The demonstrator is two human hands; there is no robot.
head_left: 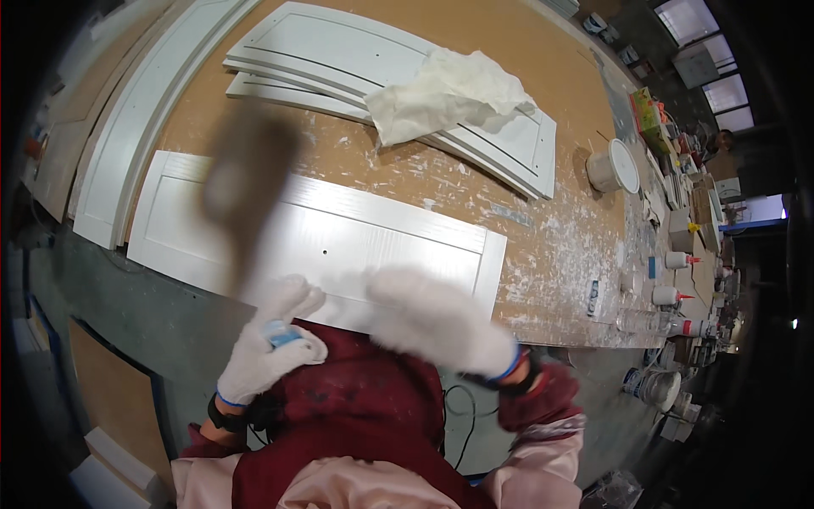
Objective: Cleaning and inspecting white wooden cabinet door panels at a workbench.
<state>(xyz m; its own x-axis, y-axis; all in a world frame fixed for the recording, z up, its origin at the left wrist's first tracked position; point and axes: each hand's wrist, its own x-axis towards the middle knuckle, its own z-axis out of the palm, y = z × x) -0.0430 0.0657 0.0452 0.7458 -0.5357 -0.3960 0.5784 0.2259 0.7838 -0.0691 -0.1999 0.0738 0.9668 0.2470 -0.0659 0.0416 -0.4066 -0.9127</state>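
Observation:
A white panel door [381, 225] with a recessed frame and a small dark hole lies on the table in front of me. My left hand [267, 343], in a white knit glove, is at the panel's near edge. Between its thumb and fingers it grips a small light-blue piece [281, 334], mostly covered by the glove. My right hand [437, 322], in the same kind of glove, is over the near right edge of the panel. Motion smears its fingers, and whether it touches the panel cannot be made out.
Stacked white panels [331, 42] lie farther back, with a crumpled white cloth [454, 93] on top. A white bucket [612, 166] stands at the right on the paint-marked table [551, 254]. A blurred brown object [246, 178] hangs close before the view. Red-tipped glue bottles [668, 295] stand at right.

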